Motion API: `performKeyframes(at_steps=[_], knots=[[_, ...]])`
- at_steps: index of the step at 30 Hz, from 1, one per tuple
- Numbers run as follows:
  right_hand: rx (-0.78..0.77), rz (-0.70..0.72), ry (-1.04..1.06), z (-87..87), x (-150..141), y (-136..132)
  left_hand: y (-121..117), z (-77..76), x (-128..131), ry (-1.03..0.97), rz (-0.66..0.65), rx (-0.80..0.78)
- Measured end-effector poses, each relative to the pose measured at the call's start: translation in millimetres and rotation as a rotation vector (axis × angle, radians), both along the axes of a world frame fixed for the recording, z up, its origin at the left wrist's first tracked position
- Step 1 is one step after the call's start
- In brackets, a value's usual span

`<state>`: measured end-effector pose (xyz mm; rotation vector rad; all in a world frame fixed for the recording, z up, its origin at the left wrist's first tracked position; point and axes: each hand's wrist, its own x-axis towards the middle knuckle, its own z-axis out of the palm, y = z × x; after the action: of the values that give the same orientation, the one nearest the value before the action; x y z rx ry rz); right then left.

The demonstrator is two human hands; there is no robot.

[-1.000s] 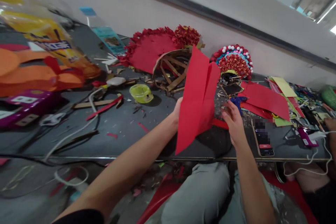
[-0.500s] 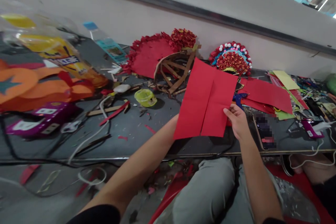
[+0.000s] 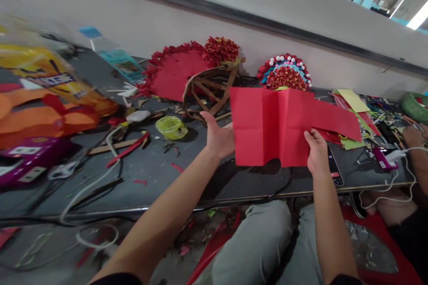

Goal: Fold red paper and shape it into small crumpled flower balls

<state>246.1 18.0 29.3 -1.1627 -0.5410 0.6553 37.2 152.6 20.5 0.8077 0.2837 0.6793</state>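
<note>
A creased red paper sheet (image 3: 267,127) is held up flat above the dark table (image 3: 160,173). My left hand (image 3: 219,136) grips its left edge, fingers behind the sheet. The sheet's right lower edge is pinched by my right hand (image 3: 316,153). Vertical fold lines run down the paper. It partly hides a phone (image 3: 333,170) lying on the table under my right hand.
Against the wall stand a red fan-shaped paper piece (image 3: 174,71), a wooden frame (image 3: 209,89) and a beaded headdress (image 3: 285,73). A yellow-green tape roll (image 3: 171,127), cables, orange paper (image 3: 40,111) and more red sheets (image 3: 341,120) litter the table. Another person's hand (image 3: 413,136) is at the right.
The red sheet went from folded and tilted to unfolded and held flat facing me. My right hand took hold of its right edge and both hands spread apart.
</note>
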Motion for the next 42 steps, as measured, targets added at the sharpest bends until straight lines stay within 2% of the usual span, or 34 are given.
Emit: performKeyframes(at_steps=[6, 13, 20, 27, 31, 36, 42], knots=[[0.017, -0.021, -0.016, 4.4, 17, -9, -1, -8.3, 15, 0.186, 0.169, 0.079], [-0.006, -0.161, -0.064, 7.7, 61, -27, 14, -15.0, 12, 0.22, 0.458, 0.103], [-0.059, -0.157, -0.118, 2.3, 71, -32, 17, -12.1, 11, 0.263, 0.582, 0.157], [-0.094, -0.146, -0.114, 4.2, 70, -34, 18, -13.8, 12, 0.282, 0.642, 0.218], [-0.114, -0.142, -0.116, 9.9, 70, -41, 15, -9.3, 10, 0.287, 0.636, 0.234], [-0.142, -0.127, -0.143, 10.1, 74, -45, 8, -2.5, 8, 0.323, 0.562, 0.213], [-0.16, -0.108, -0.172, 3.8, 80, -45, 10, -5.0, 5, 0.352, 0.449, 0.147]])
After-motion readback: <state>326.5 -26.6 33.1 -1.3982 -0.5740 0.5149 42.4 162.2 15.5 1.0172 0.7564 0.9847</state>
